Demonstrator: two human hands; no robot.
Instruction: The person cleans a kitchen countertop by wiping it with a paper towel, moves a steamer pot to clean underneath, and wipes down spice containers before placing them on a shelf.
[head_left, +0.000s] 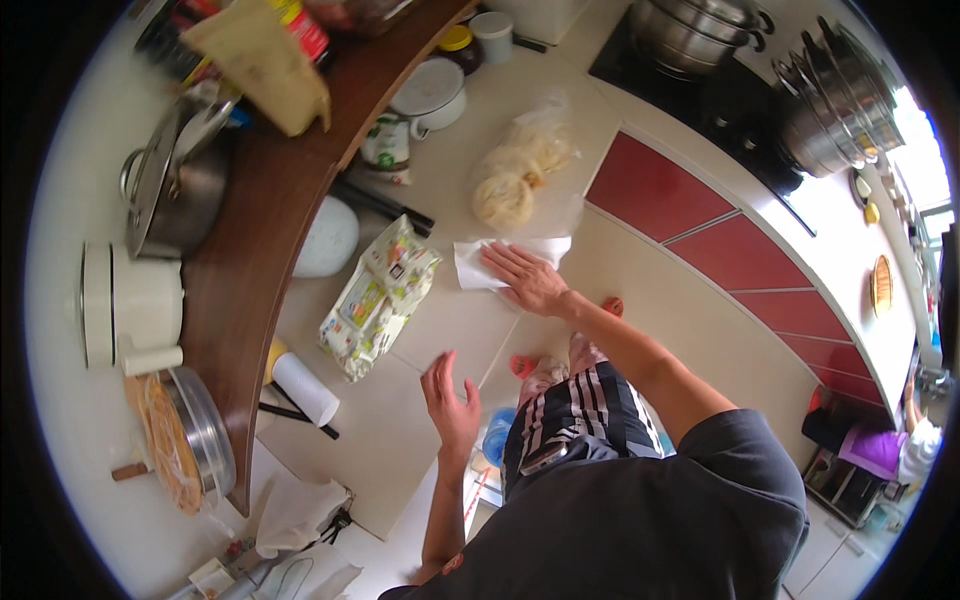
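Note:
Under the flat palm and fingers of my right hand (527, 281) lies a white wipe or paper sheet (472, 264), pressed on the beige tiled counter (442, 322) close to its edge. My left hand (452, 397) hovers over the counter's near part, holding nothing, thumb and fingers apart. Between the wooden shelf and my hands is a printed soft pack of wipes (379, 296). Just beyond the sheet sits a clear plastic bag (525, 172) with pale round buns or dough pieces inside.
A brown wooden shelf (259, 247) overhangs the counter, carrying pots (180, 180). Beneath it are a paper towel roll (306, 390) and a lidded white pot (431, 90). Red cabinets (660, 187) and a stove with a steamer (697, 37) stand across. Another person (885, 450) is at far right.

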